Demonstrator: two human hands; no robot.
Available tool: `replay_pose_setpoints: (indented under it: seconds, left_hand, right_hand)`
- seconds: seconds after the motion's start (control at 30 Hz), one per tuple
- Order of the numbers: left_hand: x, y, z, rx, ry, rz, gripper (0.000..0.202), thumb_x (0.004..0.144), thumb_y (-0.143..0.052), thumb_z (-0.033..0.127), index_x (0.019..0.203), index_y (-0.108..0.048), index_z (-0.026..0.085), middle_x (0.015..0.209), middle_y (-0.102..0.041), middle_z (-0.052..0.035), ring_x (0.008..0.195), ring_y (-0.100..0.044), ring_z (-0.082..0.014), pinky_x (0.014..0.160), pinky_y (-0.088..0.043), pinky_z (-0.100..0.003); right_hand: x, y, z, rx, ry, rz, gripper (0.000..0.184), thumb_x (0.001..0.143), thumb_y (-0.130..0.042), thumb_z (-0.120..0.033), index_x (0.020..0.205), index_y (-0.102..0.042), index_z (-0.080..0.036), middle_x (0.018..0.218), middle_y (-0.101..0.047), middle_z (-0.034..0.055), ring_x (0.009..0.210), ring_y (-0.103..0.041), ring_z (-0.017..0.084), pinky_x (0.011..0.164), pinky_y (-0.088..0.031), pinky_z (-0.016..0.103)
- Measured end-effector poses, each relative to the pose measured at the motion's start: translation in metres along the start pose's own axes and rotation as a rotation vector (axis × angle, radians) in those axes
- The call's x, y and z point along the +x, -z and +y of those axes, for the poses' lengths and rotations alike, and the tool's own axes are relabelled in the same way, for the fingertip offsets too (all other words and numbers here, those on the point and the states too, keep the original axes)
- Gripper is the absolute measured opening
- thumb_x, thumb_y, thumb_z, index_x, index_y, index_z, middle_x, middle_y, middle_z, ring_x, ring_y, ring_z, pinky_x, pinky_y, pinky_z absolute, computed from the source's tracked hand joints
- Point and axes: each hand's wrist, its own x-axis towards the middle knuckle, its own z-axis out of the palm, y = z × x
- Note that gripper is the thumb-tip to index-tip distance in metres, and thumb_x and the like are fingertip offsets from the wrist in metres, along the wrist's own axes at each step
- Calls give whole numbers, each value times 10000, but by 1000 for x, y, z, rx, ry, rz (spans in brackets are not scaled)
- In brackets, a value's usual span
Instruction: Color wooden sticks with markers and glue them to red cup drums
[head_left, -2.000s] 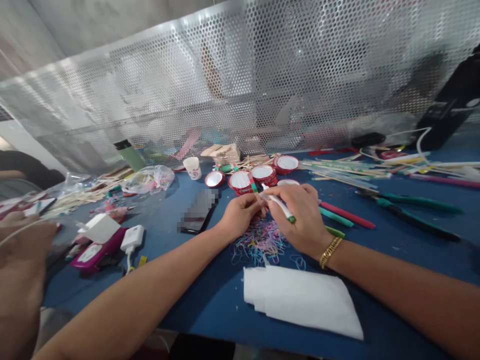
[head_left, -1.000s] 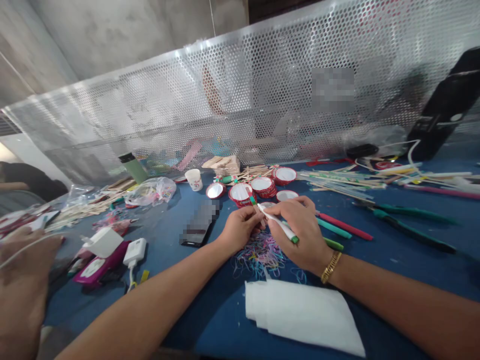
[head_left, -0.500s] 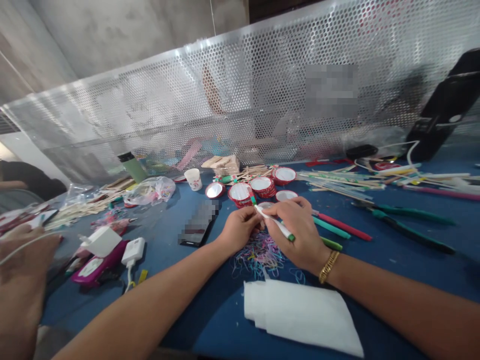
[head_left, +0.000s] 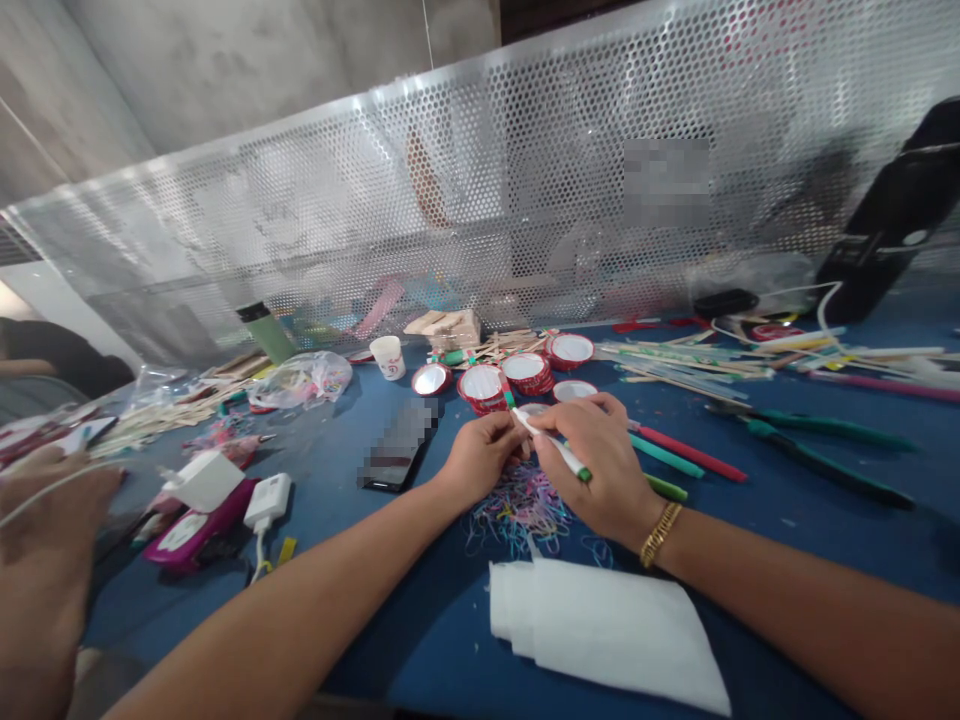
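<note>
My right hand [head_left: 600, 455] is closed around a white marker [head_left: 551, 440] with a green end, its other end slanting toward my left fingers. Pinched fingers of my left hand [head_left: 484, 455] hold a small craft stick [head_left: 508, 393], whose upper part shows a green band. The lower part of the stick is hidden by my fingers. Both hands meet above a pile of thin coloured rubber bands [head_left: 521, 510]. Beyond them stand several red-rimmed round tubs [head_left: 484, 385] with pale tops. A red marker [head_left: 694, 455] and a teal marker [head_left: 667, 453] lie beside my right hand.
White folded cloth or paper [head_left: 607, 625] lies in front. A phone [head_left: 399, 445], paper cup [head_left: 387, 358] and white charger [head_left: 206, 482] are to the left. Green-handled pliers [head_left: 825, 460] and loose sticks [head_left: 675, 365] lie right. A perforated metal screen [head_left: 450, 200] stands behind. Another person's hand [head_left: 52, 530] is at far left.
Almost nothing differs. The whole view has shifted very slightly; both hands keep the same grip and position.
</note>
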Motion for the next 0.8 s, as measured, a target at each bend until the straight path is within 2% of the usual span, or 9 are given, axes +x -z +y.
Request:
replay_pose_setpoints:
  seconds: [0.8]
  left_hand:
    - [3, 1, -7, -23, -20, -10, 355, 786, -673, 500, 722, -603, 159, 645, -594, 15, 576, -500, -101, 579, -399, -232]
  right_hand:
    - [1, 1, -2, -24, -8, 19, 103, 929, -512, -226, 976, -604, -225, 898, -693, 11, 863, -605, 194, 890, -334, 416]
